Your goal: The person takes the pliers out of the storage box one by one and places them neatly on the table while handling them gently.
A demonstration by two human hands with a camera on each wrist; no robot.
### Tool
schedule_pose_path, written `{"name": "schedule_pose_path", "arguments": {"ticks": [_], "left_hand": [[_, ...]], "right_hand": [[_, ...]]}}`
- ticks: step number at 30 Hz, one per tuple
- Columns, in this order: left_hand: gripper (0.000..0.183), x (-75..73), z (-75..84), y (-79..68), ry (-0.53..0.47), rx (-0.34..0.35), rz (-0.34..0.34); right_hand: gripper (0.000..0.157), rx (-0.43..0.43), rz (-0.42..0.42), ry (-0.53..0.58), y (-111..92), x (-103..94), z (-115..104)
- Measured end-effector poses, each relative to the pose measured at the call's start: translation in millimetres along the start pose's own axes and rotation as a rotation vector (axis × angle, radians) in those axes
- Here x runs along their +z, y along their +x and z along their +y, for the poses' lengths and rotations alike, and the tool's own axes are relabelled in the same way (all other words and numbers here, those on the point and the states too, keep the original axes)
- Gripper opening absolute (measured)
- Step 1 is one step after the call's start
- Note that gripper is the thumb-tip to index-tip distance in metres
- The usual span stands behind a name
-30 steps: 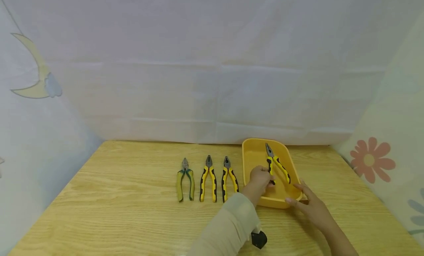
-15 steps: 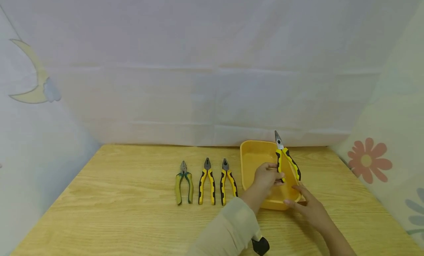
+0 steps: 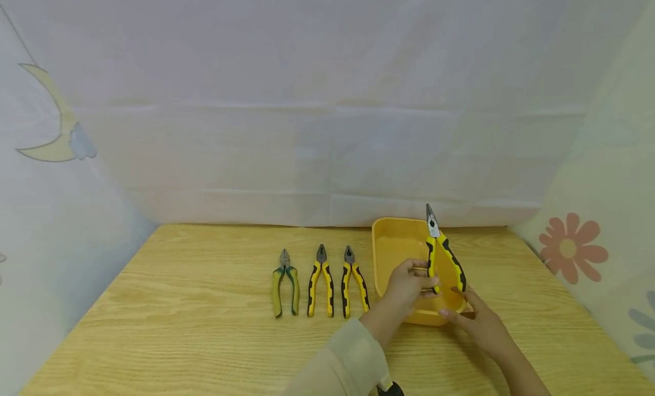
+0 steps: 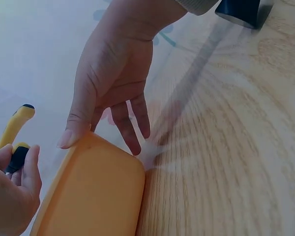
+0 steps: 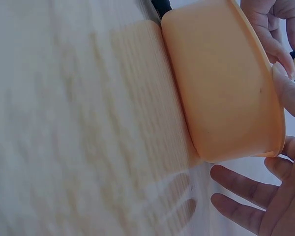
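Note:
In the head view my left hand holds a pair of long-nose pliers by one yellow-and-black handle. Its metal nose points up, past the back rim of a yellow plastic bin, and its handles are spread apart. My right hand grips the bin's near right corner between thumb and fingers. In the right wrist view the right thumb lies against the rim, while two lower fingers stay straight, off the wall. The left wrist view shows the left hand pinching the pliers' handle end beside the bin.
Left of the bin, green-handled pliers and two yellow-and-black combination pliers lie in a row, noses away from me. A pale cloth hangs behind the wooden table.
My left hand has raised the long-nose pliers from inside the bin and shifted them right, then slightly back toward me. The right hand stays at the corner; the row of pliers is unmoved.

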State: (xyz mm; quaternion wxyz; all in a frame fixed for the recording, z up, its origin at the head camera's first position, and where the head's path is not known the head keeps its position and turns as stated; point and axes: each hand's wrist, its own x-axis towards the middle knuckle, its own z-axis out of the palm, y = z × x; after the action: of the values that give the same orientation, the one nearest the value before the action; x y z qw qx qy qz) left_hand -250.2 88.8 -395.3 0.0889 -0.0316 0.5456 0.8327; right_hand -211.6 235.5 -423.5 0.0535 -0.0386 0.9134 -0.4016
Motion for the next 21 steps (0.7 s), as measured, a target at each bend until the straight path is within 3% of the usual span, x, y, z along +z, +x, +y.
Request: {"name": "schedule_pose_path", "arguments": {"ticks": [9,21], "left_hand": [[0.023,-10.9,1.3,-15.6,0.020,0.017,-0.038],[0.024,-33.4,11.7,-25.3,0.040,0.041,-0.091]], "right_hand": [[0.080,0.011,-0.011,0.039,-1.7,0.3,-0.1],[0.073,-0.005,-0.009,0.000,-1.8,-0.6,-2.0]]}}
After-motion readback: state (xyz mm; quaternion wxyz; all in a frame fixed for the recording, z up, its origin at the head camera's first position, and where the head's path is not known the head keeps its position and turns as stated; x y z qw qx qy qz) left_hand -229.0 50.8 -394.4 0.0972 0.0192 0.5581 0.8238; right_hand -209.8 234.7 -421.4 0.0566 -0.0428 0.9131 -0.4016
